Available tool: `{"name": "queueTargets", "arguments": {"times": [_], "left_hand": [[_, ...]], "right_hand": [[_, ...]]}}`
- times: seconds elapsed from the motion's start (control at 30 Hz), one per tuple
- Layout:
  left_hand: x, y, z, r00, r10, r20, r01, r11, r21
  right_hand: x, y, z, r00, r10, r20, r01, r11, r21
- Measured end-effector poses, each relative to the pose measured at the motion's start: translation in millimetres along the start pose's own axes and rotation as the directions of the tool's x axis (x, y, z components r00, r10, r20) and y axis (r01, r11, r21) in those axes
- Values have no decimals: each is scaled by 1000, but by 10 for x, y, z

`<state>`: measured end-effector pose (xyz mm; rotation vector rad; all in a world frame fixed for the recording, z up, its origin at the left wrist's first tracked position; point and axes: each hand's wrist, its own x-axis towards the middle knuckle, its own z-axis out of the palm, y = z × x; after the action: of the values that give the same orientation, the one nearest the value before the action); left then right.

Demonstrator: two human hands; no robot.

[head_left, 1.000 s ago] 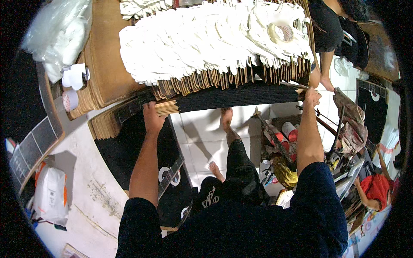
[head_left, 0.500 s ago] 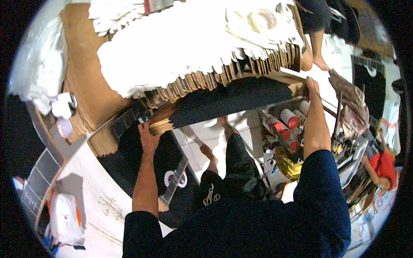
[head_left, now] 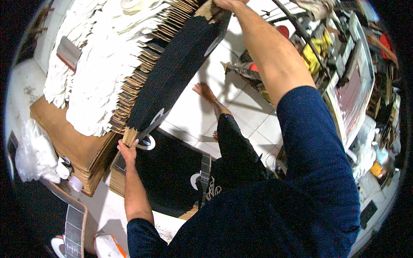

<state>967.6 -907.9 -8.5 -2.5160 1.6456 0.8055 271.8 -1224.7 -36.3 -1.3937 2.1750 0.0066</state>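
My hands grip the two ends of a long stack of thin black boards point(head_left: 172, 75) with pale brown ends. My left hand point(head_left: 127, 151) wraps round the near end, its thumb against the brown edges. At the far end, near the top of the picture, my right hand point(head_left: 231, 4) is closed on the stack, partly cut off by the picture rim. Alongside, on the left, white cloth pieces point(head_left: 97, 71) lie over a row of overlapping brown boards point(head_left: 133, 88). Below my left hand is another pile with a black top board point(head_left: 167, 172) bearing white round prints.
A pile of brown boards point(head_left: 64, 129) stands at the left, with plastic bags point(head_left: 36, 150) beside it. At right are a cluttered rack with yellow cloth point(head_left: 316, 49) and a framed screen point(head_left: 350, 86). My bare foot point(head_left: 205, 92) is on the white tiled floor point(head_left: 245, 103).
The view has turned, so the cloth-covered row now sits further left. The held stack now slopes steeply, its right end further up in the picture. Both hands keep their grip.
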Motion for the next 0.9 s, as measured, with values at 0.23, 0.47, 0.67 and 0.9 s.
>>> {"name": "queueTargets", "arguments": {"times": [0.23, 0.47, 0.67, 0.9], "left_hand": [[71, -7, -44, 999, 22, 32, -23, 999, 30], [-259, -56, 105, 999, 51, -19, -51, 998, -29], [-680, -60, 137, 995, 84, 46, -82, 995, -48], [-619, -129, 136, 624, -405, 669, 693, -109, -712]], "right_hand": [[386, 128, 291, 985, -170, -35, 172, 983, 67], [371, 231, 24, 977, 120, -179, -107, 991, 81], [855, 660, -173, 930, -27, 367, 104, 976, -191], [976, 1148, 211, 674, 292, 679, -6, 921, -389]]}}
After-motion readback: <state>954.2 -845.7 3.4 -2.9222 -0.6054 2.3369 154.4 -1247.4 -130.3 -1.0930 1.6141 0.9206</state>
